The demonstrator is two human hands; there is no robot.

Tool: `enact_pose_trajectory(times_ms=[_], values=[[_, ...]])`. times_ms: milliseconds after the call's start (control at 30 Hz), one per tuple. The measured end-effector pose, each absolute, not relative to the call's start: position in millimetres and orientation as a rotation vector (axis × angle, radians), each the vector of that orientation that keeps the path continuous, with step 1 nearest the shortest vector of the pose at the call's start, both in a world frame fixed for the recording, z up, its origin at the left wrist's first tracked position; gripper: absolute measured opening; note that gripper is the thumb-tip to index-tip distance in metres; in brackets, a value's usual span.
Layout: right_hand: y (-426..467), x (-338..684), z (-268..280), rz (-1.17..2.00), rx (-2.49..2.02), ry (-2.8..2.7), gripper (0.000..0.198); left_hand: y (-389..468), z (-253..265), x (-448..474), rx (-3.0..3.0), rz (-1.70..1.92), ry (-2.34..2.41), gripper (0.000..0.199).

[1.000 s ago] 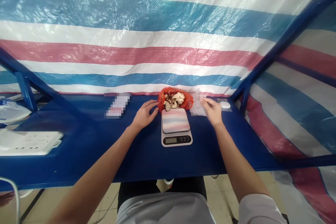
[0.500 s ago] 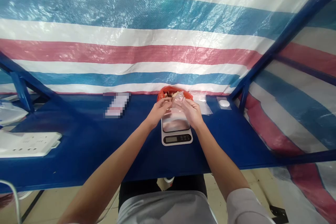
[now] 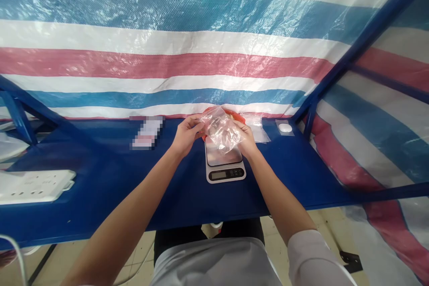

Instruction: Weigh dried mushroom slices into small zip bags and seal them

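A clear plastic bag (image 3: 221,130) is stretched between my two hands, above the back part of a white digital kitchen scale (image 3: 226,174). My left hand (image 3: 188,133) pinches the bag's left edge between thumb and fingers. On the other side, my right hand (image 3: 245,136) grips its right edge, with some fingers hidden behind the plastic. Behind the clear bag sits a red plastic bag (image 3: 231,112), mostly covered, so its contents hardly show. The scale's metal plate (image 3: 221,157) is partly hidden under the clear bag.
Flat clear bags (image 3: 259,129) lie right of the scale. Farther right is a white oval object (image 3: 285,128) on a small clear packet. A blurred-out item (image 3: 146,134) and a white power strip (image 3: 40,185) are on the left of the blue table (image 3: 110,178). Striped sheeting hangs behind.
My hands have moved apart, the left one to the left, and the crumpled clear bag is now spread wide between them. It now covers much of the red bag.
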State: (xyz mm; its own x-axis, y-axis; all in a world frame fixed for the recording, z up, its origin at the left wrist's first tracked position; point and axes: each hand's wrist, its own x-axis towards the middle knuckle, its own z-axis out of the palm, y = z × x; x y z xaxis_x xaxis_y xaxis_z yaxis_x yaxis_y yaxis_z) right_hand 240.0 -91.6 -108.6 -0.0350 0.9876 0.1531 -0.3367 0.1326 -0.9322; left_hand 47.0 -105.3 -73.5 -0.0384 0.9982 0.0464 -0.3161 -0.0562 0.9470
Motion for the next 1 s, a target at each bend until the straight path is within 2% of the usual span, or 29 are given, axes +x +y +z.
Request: enact_pose_trajectory(times_ms=[200,333,567,733,833,1000], values=[[-81,235,-91,1.387,-0.878,-1.138,0.045,-97,-59,16,1.155,1.317,1.0,0.043],[-80,225,-79,1.423,-0.876,-1.199,0.043,-86,-47,-5,1.335,1.148,1.076,0.041],[-74,211,-76,1.32,-0.928,-1.336,0.041,-72,-32,-23,1.566,0.783,1.116,0.032],[-70,211,-87,1.277,-0.908,-1.396,0.047,-72,-26,-21,1.658,0.593,1.127,0.028],[-67,210,-92,1.216,-0.916,-1.438,0.042,-69,-20,-20,1.709,0.486,1.143,0.028],[-68,207,-96,1.297,-0.938,-1.467,0.038,-56,-31,-24,1.756,0.563,1.173,0.034]])
